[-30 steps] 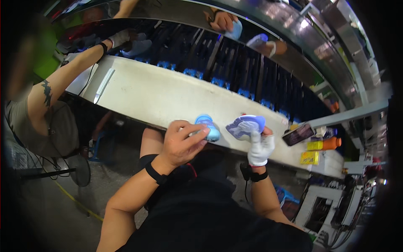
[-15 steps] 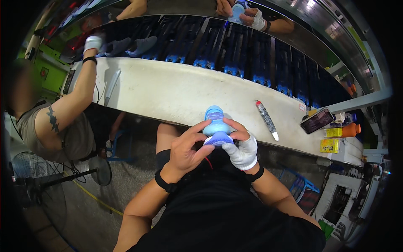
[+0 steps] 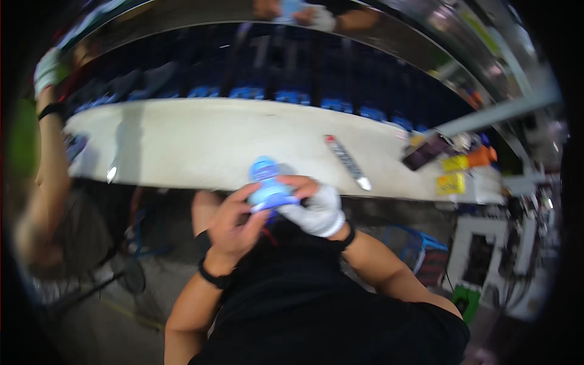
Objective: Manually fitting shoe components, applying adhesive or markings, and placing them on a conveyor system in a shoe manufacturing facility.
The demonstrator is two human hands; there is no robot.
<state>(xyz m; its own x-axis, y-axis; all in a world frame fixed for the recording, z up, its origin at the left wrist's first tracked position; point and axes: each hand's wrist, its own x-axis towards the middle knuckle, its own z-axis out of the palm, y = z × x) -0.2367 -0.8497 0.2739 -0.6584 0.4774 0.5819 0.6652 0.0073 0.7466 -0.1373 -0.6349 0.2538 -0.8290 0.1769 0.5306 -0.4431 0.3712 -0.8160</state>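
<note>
Just over the near edge of the white worktable (image 3: 201, 143), I hold a light blue shoe (image 3: 265, 182) with a violet-blue sole part at its near end. My left hand (image 3: 232, 226), bare, grips the shoe's left side between thumb and fingers. On the other side my right hand (image 3: 317, 210), in a white glove with some fingertips uncovered, is closed on it too. Motion blur hides the finer details. A slim tool with a red end, a dark patterned grip and a pale tip (image 3: 347, 162) lies on the table to the right.
Beyond the table runs a dark conveyor (image 3: 292, 67) with blue parts. A phone (image 3: 427, 152), an orange bottle (image 3: 482, 156) and a yellow box (image 3: 450, 184) crowd the right end. At far left is a co-worker's gloved hand (image 3: 47, 72). A blue stool (image 3: 417, 240) stands lower right.
The whole view has swung, so the table and shoe appear farther left. Both hands keep their hold on the shoe. The co-worker's arm now reaches at the far left rim.
</note>
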